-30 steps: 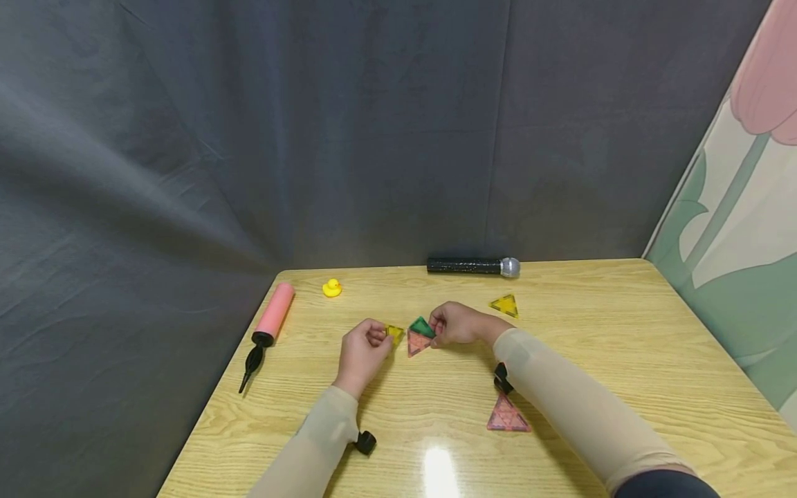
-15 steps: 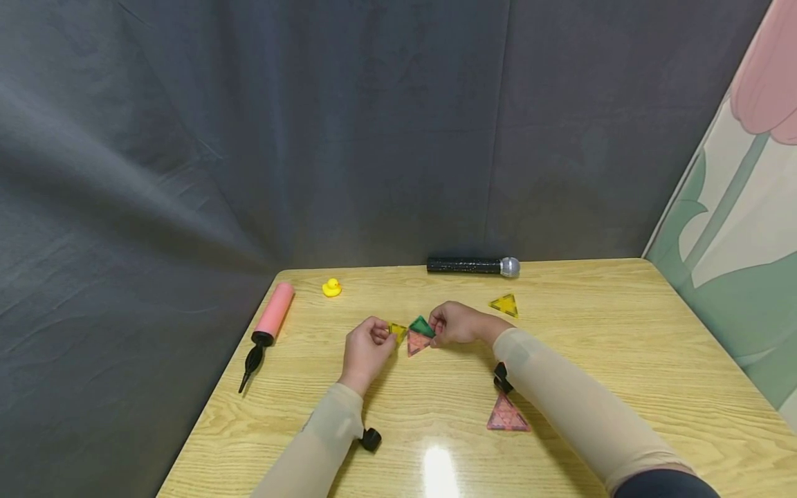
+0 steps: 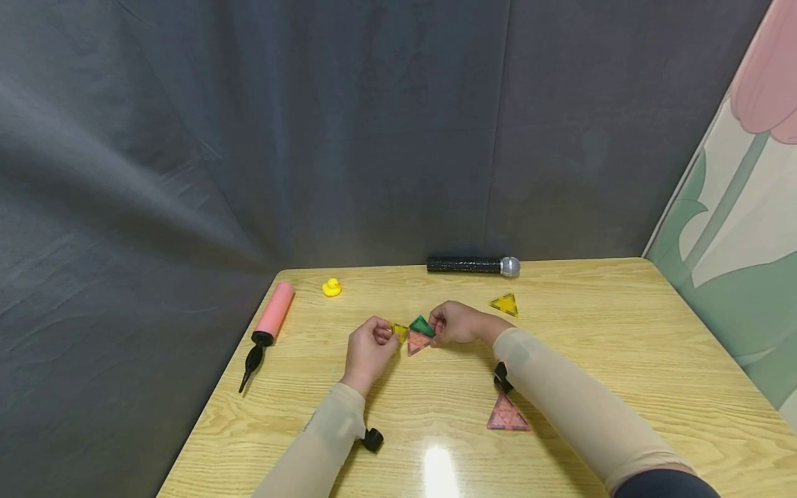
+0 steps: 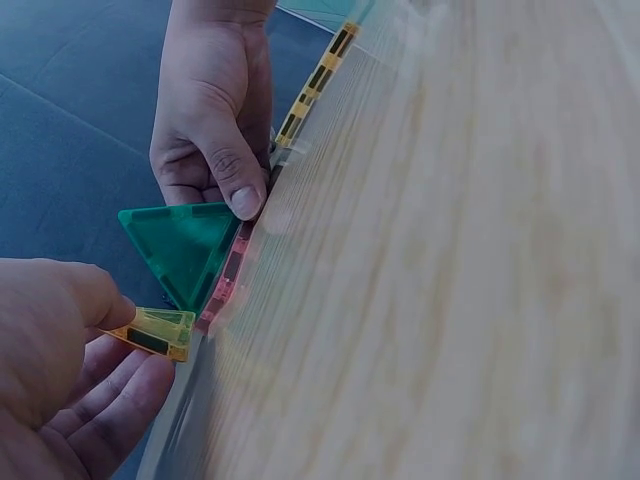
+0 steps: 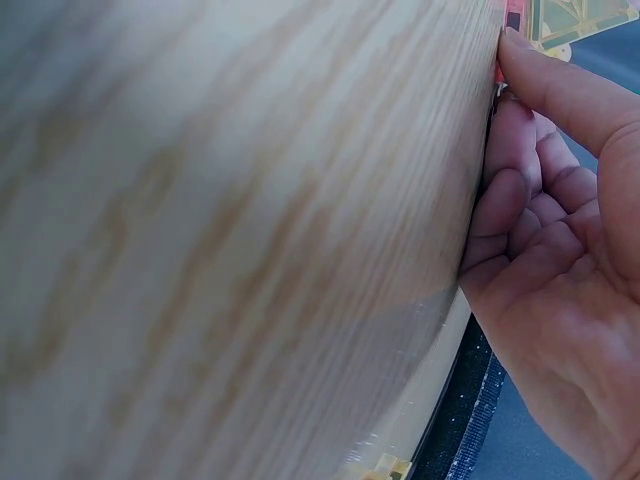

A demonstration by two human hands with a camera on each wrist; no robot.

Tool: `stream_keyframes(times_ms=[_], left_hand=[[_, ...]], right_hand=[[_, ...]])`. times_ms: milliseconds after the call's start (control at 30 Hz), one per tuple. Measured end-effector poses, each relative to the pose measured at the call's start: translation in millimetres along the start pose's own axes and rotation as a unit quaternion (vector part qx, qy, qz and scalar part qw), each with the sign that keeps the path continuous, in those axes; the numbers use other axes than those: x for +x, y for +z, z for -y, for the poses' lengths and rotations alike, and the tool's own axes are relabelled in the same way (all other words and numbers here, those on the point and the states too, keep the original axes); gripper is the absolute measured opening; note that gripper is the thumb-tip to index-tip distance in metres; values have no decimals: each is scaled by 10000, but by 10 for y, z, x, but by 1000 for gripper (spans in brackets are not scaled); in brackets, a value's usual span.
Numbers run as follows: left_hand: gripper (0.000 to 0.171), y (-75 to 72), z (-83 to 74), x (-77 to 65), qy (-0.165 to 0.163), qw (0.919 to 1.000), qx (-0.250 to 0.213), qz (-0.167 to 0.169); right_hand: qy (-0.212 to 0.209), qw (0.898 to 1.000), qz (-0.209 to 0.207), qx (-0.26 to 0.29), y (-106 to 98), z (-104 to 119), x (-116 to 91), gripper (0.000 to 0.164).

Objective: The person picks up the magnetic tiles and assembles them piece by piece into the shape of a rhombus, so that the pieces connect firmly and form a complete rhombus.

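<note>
My left hand (image 3: 371, 348) pinches a yellow triangular magnetic tile (image 3: 400, 332) between thumb and fingers, tilted up from the table. Right beside it a green triangular magnetic tile (image 4: 183, 250) stands raised along the edge of a pink triangular magnetic tile (image 3: 418, 342), which lies flat. The yellow tile's corner comes up close to the corner where green and pink meet. From the other side, my right hand (image 3: 456, 323) pinches the green tile at its right corner, the thumb down by the pink tile's edge. Its curled fingers rest at the table in the right wrist view.
Another pink triangular tile (image 3: 508, 413) lies near my right forearm, and a second yellow tile (image 3: 506, 305) lies farther back. A black microphone (image 3: 463, 265) and a rubber duck (image 3: 333, 288) are at the rear. A pink balloon pump (image 3: 275, 311) lies along the left edge.
My left hand has moved slightly right with the yellow tile, bringing it up close to the green and pink tiles. The right hand has stayed in place.
</note>
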State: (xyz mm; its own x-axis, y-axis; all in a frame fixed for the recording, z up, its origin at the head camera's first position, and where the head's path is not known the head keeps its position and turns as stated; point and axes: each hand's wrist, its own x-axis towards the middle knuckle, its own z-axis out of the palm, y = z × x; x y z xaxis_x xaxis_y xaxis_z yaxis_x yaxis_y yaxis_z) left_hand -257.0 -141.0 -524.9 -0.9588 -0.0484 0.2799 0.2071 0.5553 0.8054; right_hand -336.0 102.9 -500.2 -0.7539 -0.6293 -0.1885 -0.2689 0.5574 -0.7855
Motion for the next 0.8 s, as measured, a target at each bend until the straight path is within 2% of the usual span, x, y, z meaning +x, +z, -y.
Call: stream_keyframes(times_ms=[367,800], left_hand=[[16,10,-17,-17,125,9999,-73,46],[17,43,-16,-32,113,9998,-63,120]], right_hand=[[39,10000,48,4,-5,20,-9,18],[-68,9999,75,-120,-4,-37,8,18]])
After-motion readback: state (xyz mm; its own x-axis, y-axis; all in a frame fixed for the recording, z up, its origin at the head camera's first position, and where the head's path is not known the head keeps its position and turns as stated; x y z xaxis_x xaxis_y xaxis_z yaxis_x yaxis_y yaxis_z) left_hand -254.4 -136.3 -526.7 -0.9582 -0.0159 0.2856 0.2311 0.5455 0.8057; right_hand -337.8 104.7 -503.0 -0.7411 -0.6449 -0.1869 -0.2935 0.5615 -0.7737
